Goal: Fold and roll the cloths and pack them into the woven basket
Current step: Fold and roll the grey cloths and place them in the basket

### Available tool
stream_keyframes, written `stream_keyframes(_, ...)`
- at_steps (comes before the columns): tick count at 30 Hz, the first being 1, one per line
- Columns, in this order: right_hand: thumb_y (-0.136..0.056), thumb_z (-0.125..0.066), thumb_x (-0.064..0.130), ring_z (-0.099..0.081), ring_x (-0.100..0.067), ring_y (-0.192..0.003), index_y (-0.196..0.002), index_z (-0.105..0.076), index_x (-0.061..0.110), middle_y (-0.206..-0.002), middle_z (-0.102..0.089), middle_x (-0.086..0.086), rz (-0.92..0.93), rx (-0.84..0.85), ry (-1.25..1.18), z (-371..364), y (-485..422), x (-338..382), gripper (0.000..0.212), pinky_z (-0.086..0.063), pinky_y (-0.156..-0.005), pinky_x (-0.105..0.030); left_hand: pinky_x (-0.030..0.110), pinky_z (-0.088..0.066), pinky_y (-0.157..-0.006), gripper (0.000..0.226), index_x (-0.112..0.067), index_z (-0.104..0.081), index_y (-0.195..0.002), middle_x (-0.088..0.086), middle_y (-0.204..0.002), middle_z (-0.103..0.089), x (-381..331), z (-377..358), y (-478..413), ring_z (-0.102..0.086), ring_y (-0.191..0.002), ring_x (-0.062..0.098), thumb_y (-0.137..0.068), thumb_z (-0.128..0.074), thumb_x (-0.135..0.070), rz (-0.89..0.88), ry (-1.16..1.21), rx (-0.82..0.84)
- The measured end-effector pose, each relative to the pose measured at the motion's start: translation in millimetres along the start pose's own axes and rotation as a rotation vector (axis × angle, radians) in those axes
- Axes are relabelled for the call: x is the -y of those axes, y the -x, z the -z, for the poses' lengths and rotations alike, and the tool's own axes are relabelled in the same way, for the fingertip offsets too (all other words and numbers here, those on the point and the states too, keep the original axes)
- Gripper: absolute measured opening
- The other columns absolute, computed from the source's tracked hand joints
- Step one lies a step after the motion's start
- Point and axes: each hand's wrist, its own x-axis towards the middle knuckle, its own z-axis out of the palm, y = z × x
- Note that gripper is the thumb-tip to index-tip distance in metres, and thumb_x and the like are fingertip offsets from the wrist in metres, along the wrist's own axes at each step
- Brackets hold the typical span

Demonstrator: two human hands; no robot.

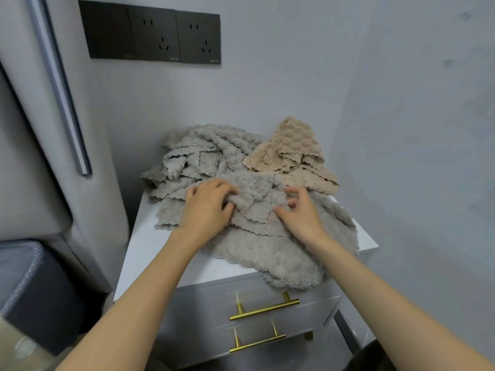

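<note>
Grey cloth lay at centre of white nightstand top, over larger grey cloth hanging past front edge at 5 o'clock. Left hand pinched cloth's left fold, thumb under. Right hand rested on right edge, fingers curled, loosely spread. Beige cloths heaped at 1 o'clock; grey pile at 11 o'clock.

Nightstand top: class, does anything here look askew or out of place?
Yes. One grey cloth droops over the front edge of the nightstand above the drawers, and the rest lie crumpled in a heap. No woven basket is in view.
</note>
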Motion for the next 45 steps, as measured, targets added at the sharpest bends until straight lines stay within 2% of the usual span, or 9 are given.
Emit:
stream_keyframes(4,-0.089,-0.064,0.012,-0.060,-0.018,-0.104,-0.122,-0.050,0.020,-0.117,-0.058,-0.004,-0.054,-0.052,-0.348,12.6,1.6,18.3,0.037,-0.052,-0.085,-0.030,0.026,-0.039,-0.063,0.019,-0.020,-0.051,-0.077,-0.003,-0.063,-0.054,-6.9,8.8,-6.0,-0.050,-0.060,0.014,-0.095,-0.046,-0.018,0.072,0.230,-0.172)
stream_keyframes(15,-0.089,-0.056,-0.007,-0.068,-0.011,-0.068,-0.096,-0.058,0.001,-0.084,-0.066,-0.011,-0.334,-0.200,-1.265,78.6,-17.8,19.2,0.010,-0.054,-0.055,-0.018,0.015,-0.046,-0.043,0.028,-0.014,-0.059,-0.074,-0.001,-0.059,-0.065,-28.2,50.1,-4.0,-0.060,-0.047,0.007,-0.096,-0.053,-0.030,0.637,1.113,0.047)
stream_keyframes(21,-0.086,-0.069,0.012,-0.059,-0.021,-0.108,-0.144,-0.028,0.008,-0.123,-0.056,-0.013,-0.367,-0.002,-0.819,63.8,-14.2,-0.2,0.071,-0.047,-0.100,-0.034,0.020,-0.031,-0.041,0.029,-0.013,-0.058,-0.090,0.004,-0.068,-0.050,-15.5,37.5,-2.7,-0.043,-0.047,0.010,-0.098,-0.046,-0.039,0.701,0.859,0.114)
stream_keyframes(25,-0.079,-0.068,0.053,-0.051,-0.010,-0.080,-0.136,-0.030,0.018,-0.124,-0.052,-0.008,-0.334,0.070,-0.184,49.3,1.2,-2.1,0.077,-0.049,-0.067,-0.026,0.035,-0.050,-0.093,0.078,0.002,-0.033,-0.142,0.024,-0.131,-0.052,-3.8,38.5,4.9,-0.058,-0.114,0.029,-0.087,-0.063,-0.044,0.700,0.727,0.342)
stream_keyframes(29,-0.072,-0.055,0.077,-0.057,-0.002,-0.074,-0.107,-0.043,0.015,-0.097,-0.053,0.005,-0.217,0.220,0.068,36.1,11.1,2.0,0.072,-0.043,-0.056,-0.018,0.023,-0.032,-0.049,0.044,-0.003,-0.053,-0.093,0.012,-0.068,-0.046,3.6,45.6,9.5,-0.050,-0.057,0.014,-0.078,-0.074,-0.040,0.699,0.602,0.445)
stream_keyframes(33,-0.075,-0.062,0.067,-0.057,-0.016,-0.094,-0.120,-0.032,0.010,-0.103,-0.051,0.004,-0.123,0.141,0.323,24.8,16.8,4.9,0.078,-0.050,-0.073,-0.034,0.027,-0.049,-0.071,0.049,-0.002,-0.054,-0.099,0.007,-0.091,-0.056,11.6,55.3,17.1,-0.055,-0.078,0.015,-0.074,-0.079,-0.035,0.653,0.642,0.545)
stream_keyframes(37,-0.091,-0.054,0.036,-0.055,-0.013,-0.063,-0.121,-0.033,0.003,-0.077,-0.054,0.001,0.032,0.069,0.500,22.2,19.1,3.3,0.049,-0.038,-0.046,-0.028,0.043,-0.047,-0.099,0.057,0.008,-0.059,-0.112,0.023,-0.116,-0.063,12.5,55.8,20.3,-0.060,-0.109,0.036,-0.076,-0.078,-0.032,0.602,0.677,0.567)
stream_keyframes(41,-0.097,-0.043,0.021,-0.052,-0.015,-0.059,-0.093,-0.045,0.012,-0.069,-0.054,0.001,0.135,-0.071,0.445,38.1,13.3,-1.1,0.010,-0.036,-0.049,-0.028,0.027,-0.055,-0.074,0.017,-0.010,-0.066,-0.086,0.004,-0.087,-0.072,13.0,51.8,17.1,-0.066,-0.083,0.019,-0.084,-0.070,-0.026,0.559,0.791,0.343)
stream_keyframes(45,-0.093,-0.049,0.014,-0.056,-0.017,-0.054,-0.069,-0.054,0.011,-0.063,-0.057,-0.005,-0.154,-0.145,-0.338,67.5,-2.0,6.3,0.025,-0.048,-0.053,-0.028,0.013,-0.046,-0.049,0.015,-0.015,-0.070,-0.084,-0.009,-0.069,-0.072,14.2,57.6,11.8,-0.065,-0.063,0.006,-0.085,-0.068,-0.030,0.561,0.916,0.019)
